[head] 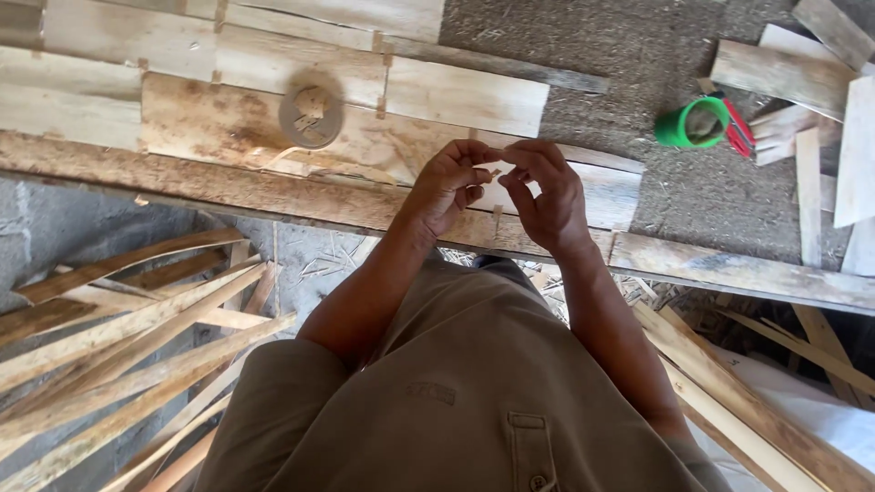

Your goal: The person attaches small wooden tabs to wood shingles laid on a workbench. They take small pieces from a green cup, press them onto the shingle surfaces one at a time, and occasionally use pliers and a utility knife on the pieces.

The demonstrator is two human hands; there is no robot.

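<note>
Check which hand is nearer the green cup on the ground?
Right. The right hand is raised at centre, pinching a small wood sliver with the left hand; the green cup lies off to its right, clear of both. The left hand is farther away.

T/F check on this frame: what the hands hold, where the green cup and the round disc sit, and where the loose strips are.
1. Both hands pinch one small wood piece between them. True: left hand and right hand meet on it at the fingertips.
2. The green cup sits on the planks. False: it lies on its side on the ground, by wood scraps.
3. A round disc rests on a plank. True.
4. The loose wood strips lie on the person's right. False: that pile is on their left.
</note>
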